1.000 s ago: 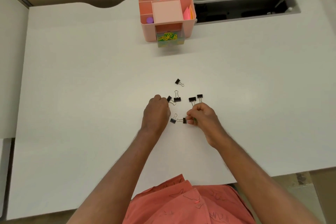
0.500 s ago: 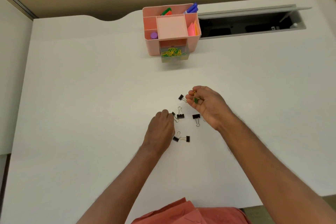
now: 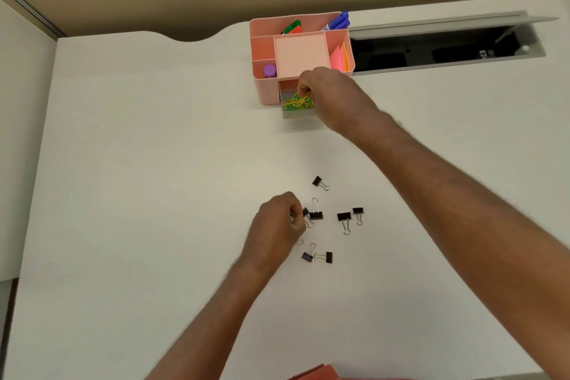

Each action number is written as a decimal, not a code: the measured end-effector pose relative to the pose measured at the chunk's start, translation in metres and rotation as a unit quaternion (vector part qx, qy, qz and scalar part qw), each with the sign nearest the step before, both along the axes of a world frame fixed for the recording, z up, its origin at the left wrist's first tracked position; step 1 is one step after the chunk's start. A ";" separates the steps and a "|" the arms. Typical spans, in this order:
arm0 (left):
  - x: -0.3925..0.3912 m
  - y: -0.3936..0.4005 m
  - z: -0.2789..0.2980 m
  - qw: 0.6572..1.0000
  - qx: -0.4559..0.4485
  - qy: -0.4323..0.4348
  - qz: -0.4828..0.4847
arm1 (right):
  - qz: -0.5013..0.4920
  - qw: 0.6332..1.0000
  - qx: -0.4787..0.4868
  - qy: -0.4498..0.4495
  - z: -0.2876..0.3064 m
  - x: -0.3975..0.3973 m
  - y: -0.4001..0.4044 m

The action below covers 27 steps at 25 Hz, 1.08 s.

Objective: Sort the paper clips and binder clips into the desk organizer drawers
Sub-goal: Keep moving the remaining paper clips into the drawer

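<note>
Paper clips (image 3: 297, 102) mostly binned in open drawer (image 3: 294, 114), upper centre; right hand (image 3: 331, 95) pinching more there. Binder clips (image 3: 344, 216) unsorted; left hand (image 3: 274, 225) curled, probably gripping one.

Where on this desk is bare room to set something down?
Bare: the white desk left of the pink desk organizer and left hand. Crowded: the black binder clips mid-desk; the right hand covers the open clear drawer.

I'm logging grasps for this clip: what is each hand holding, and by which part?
The right hand pinches paper clips over the open drawer; where exactly is hidden. The left hand is curled, its contents unclear.
</note>
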<state>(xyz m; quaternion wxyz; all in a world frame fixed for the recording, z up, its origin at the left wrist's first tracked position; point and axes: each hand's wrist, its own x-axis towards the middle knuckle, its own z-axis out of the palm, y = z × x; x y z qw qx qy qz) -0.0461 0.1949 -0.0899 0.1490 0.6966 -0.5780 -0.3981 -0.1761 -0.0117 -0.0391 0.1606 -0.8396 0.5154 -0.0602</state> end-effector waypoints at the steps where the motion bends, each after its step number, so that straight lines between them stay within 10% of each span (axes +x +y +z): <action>1: 0.003 -0.008 0.008 1.000 -0.001 0.014 0.011 | 0.014 1.000 0.002 0.025 -0.001 0.001 -0.006; 10: 0.021 -0.150 0.049 0.976 -0.214 -0.034 0.030 | -0.154 0.955 -0.052 -0.248 -0.021 -0.019 0.005; 19: 0.014 -0.192 0.027 0.955 -0.287 -0.067 0.021 | -0.279 0.899 0.027 -0.337 -0.038 -0.026 0.059; 21: 0.015 -0.190 0.022 0.948 -0.305 -0.048 0.077 | -0.357 0.817 0.129 -0.433 -0.040 -0.020 0.070; 27: 0.024 -0.203 0.013 0.935 -0.162 0.067 0.308 | -0.444 0.355 0.451 -0.688 -0.029 0.002 0.072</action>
